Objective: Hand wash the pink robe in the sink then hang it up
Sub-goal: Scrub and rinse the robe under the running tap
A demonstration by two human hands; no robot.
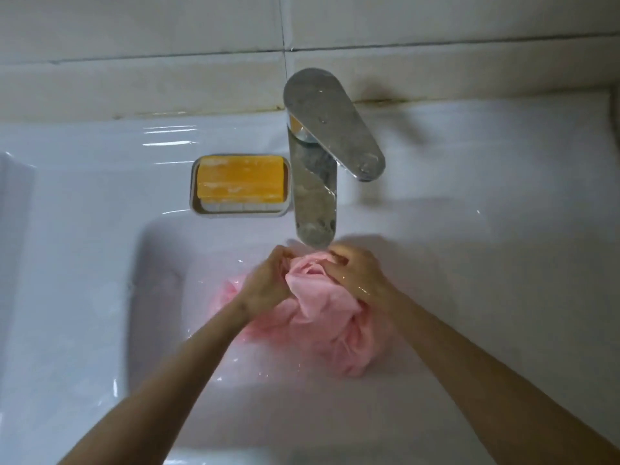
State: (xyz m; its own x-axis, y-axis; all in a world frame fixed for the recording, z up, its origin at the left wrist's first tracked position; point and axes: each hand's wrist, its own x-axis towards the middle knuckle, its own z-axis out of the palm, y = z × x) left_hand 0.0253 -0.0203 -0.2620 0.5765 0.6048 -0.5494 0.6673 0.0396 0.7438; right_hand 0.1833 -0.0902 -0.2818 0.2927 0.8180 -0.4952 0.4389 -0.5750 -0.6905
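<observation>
— Two bare forearms [174, 374] reach up from the bottom edge into a white ceramic sink [100, 297]. What are the hands doing?

— Both grasp the pink robe [322, 323]. The left hand [268, 283] has its fingers curled into a bunched fold on the left side. The right hand [355, 273], glistening wet, curls its fingers over the top of the same bunch from the right.

— And where does the robe sit against that grip?

— The gathered wad is held up between the two hands, directly under the spout of the chrome faucet [315, 196]. The rest hangs down from the hands toward the camera and lies wet in the basin, mostly below the right wrist. One pale part spreads out to the left, past the left wrist.

— Is water running?

— Cannot tell from this angle; droplets shine on the basin floor.

— Anything else in frame?

— An orange soap bar [240, 177] rests in a white soap dish [241, 211] on the ledge, just left of the faucet. A tiled wall [167, 28] stands behind.
</observation>
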